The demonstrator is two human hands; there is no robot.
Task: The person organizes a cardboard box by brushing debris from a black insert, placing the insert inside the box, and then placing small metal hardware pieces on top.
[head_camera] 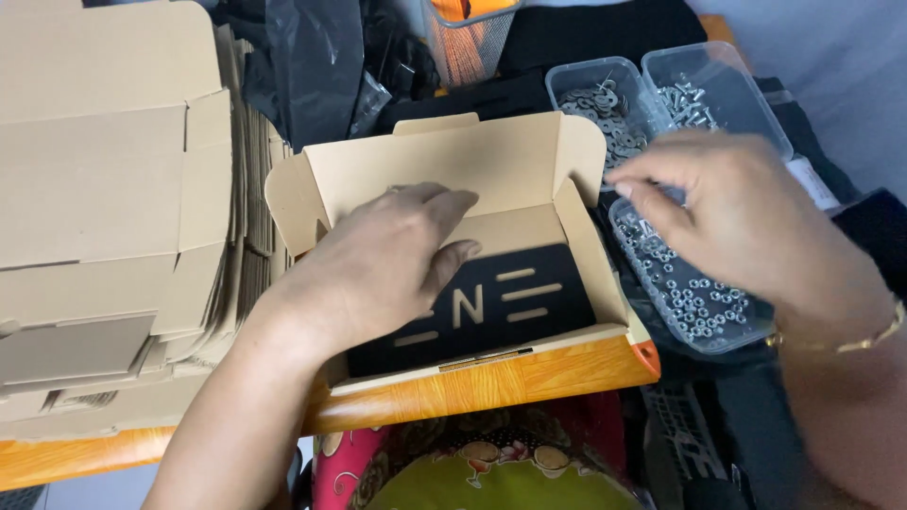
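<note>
Black plate with cut-out slots lies flat on the floor of the open cardboard box, directly beneath and just forward of the left hand.

Head view: the plate's long axis runs left to right across the box, roughly square to the left forearm. The left hand rests inside the box, palm down, its fingers loosely spread over the plate's left end and touching it; it presses rather than grips, nothing being closed in it. The left hand is plainly the nearer to the plate.

The right hand is outside the box, beyond its right wall, hovering over a clear tray of nuts. Its fingers are drawn together and pointing down toward the small parts. Whether it has anything pinched I cannot tell, as the fingertips are blurred. A thin bracelet sits at that wrist.

Beyond the right hand stand two more clear tubs, one of washers, one of screws. To the far side of the left hand a stack of flat cardboard blanks is piled on the desk, whose wood-grain front edge shows below the box.
</note>
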